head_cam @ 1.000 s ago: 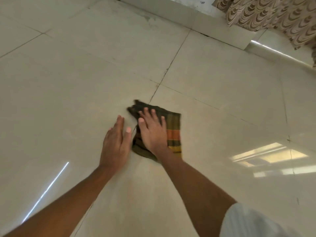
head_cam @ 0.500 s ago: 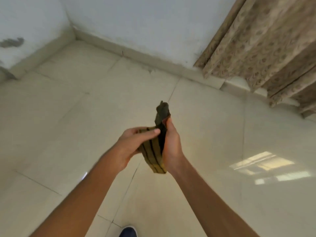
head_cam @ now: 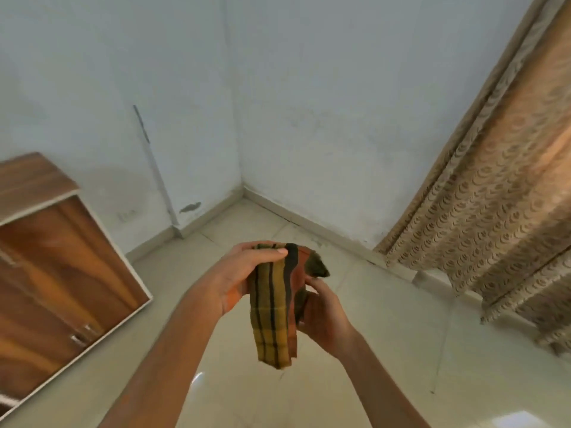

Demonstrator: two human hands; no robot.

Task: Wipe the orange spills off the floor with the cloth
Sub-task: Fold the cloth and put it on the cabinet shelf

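Cloth (head_cam: 275, 307), striped yellow, black and orange, held up in the air above floor (head_cam: 386, 350), hanging down folded. Left hand (head_cam: 238, 279) grip closed over its top edge, thumb on front. Right hand (head_cam: 324, 316) grip closed on its right side. Wooden cabinet (head_cam: 61, 273) left, curtain (head_cam: 494, 196) right, wall corner (head_cam: 241, 118) behind.

left hand (head_cam: 239, 281): bare, no ring | right hand (head_cam: 324, 316): bare | forearms: bare, no sleeves visible

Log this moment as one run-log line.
cloth: lifted off floor, folded | left hand: grips top | right hand: holds side | floor: no orange spill visible
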